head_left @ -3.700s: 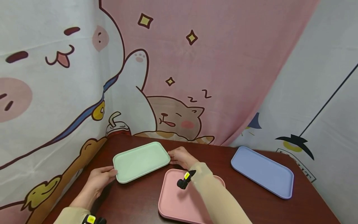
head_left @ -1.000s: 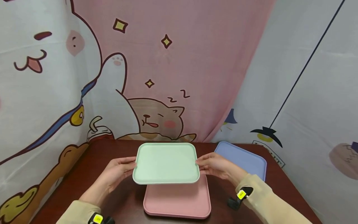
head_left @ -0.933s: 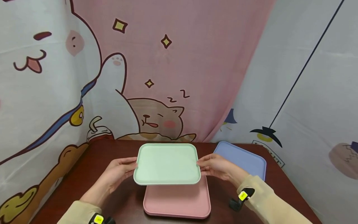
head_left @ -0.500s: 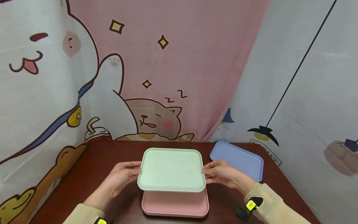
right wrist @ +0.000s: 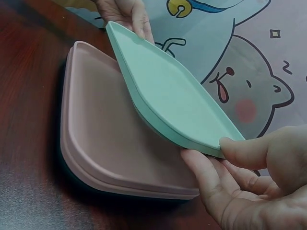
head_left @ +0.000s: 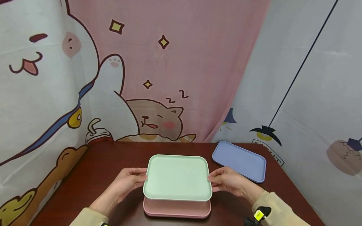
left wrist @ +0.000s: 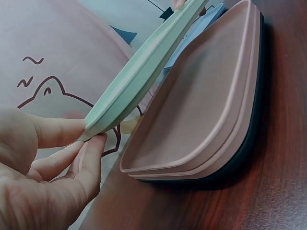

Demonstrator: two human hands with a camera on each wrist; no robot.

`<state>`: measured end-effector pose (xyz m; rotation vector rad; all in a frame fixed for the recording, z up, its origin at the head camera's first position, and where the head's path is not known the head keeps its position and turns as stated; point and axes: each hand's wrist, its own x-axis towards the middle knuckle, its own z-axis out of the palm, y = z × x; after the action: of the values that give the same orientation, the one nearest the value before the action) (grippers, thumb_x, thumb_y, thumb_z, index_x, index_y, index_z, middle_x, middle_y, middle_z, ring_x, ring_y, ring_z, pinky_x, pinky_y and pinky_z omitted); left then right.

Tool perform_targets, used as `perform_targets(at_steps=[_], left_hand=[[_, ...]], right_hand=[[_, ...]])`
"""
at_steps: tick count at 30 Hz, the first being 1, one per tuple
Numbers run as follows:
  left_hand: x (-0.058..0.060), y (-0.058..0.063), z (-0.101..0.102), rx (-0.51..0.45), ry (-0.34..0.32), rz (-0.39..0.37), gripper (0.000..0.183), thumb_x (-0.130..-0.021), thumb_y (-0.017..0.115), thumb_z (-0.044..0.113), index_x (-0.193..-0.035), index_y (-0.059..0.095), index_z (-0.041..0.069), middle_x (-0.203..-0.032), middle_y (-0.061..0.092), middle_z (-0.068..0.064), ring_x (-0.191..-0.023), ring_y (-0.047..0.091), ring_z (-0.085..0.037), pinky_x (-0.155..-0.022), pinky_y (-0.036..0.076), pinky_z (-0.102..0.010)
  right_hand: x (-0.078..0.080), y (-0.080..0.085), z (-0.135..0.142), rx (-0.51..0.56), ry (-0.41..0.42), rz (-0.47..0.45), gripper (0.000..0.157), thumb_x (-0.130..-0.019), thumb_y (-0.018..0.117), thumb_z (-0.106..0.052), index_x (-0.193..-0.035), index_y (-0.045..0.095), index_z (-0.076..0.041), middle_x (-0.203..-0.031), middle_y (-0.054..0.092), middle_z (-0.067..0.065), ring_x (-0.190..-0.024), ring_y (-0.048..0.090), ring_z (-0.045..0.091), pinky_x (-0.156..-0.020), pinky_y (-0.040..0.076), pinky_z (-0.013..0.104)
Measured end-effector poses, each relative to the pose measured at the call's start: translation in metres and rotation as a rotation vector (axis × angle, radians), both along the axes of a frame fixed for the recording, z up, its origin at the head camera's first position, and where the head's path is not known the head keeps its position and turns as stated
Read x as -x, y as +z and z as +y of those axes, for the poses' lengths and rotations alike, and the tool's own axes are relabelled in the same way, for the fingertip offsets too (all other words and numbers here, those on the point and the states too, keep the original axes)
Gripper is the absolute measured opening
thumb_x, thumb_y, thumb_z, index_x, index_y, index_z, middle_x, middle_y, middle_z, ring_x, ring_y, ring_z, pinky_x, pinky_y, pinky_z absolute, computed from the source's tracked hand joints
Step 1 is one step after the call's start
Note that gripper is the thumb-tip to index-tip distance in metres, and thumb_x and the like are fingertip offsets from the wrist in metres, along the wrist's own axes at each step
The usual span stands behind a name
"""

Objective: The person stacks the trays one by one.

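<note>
A pale green rectangular tray point(head_left: 178, 177) is held level-ish by its two short ends, above a pink tray point(head_left: 176, 209) on the table. My left hand point(head_left: 125, 185) pinches the green tray's left end, thumb on top and fingers beneath. On the opposite end my right hand point(head_left: 233, 182) has the same pinch. Both wrist views show a gap between the green tray point(right wrist: 168, 91) and the pink tray point(left wrist: 192, 105), whose rim looks stepped. A dark band runs under the pink tray; I cannot tell whether it is shadow. The green tray hides the pink one's far part in the head view.
A blue tray point(head_left: 240, 160) lies at an angle on the dark red-brown table point(head_left: 118, 153), behind my right hand. Cloth printed with cartoon animals point(head_left: 158, 119) hangs along the table's back and sides.
Held in both hands, the green tray has come from the left to above the pink tray, then lowered toward it and shifted slightly right. The head view has turned right.
</note>
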<state>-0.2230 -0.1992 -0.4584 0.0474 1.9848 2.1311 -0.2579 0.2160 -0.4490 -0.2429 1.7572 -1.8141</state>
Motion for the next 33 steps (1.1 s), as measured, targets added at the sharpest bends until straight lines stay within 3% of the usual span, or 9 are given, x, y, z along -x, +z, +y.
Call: perform_targets(at_steps=[33], left_hand=[[-0.006, -0.024, -0.002, 0.036, -0.012, -0.067, 0.043, -0.098, 0.070, -0.002, -0.133, 0.057, -0.022, -0.107, 0.074, -0.015, -0.099, 0.070, -0.019, -0.089, 0.062, -0.037]], right_hand=[[-0.012, -0.023, 0.003, -0.027, -0.033, 0.023, 0.013, -0.099, 0.068, 0.002, -0.107, 0.068, 0.012, -0.089, 0.071, 0.010, -0.077, 0.073, 0.019, -0.073, 0.064, 0.032]])
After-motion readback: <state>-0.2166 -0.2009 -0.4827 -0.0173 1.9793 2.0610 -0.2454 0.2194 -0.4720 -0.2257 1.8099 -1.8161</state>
